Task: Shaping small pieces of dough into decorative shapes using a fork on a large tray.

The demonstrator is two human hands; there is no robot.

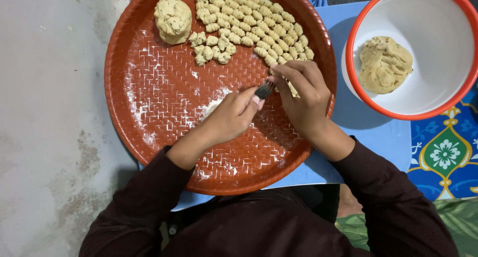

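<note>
A round red woven-pattern tray [149, 97] dusted with flour lies in front of me. My left hand [231, 117] grips a dark fork [264, 89] over the tray's middle right. My right hand [302, 95] presses its fingertips at the fork's tines, with a small strip of dough [293, 89] showing under the fingers. Several small ridged dough pieces [249, 23] lie in rows at the tray's far side. A ball of speckled dough [173, 20] sits at the tray's far left.
A white bowl with a red rim [438, 110] stands to the right, holding a lump of dough [385, 64]. A light blue sheet [371, 130] lies under tray and bowl. Grey concrete floor [45, 112] is on the left, a patterned blue mat [445, 152] on the right.
</note>
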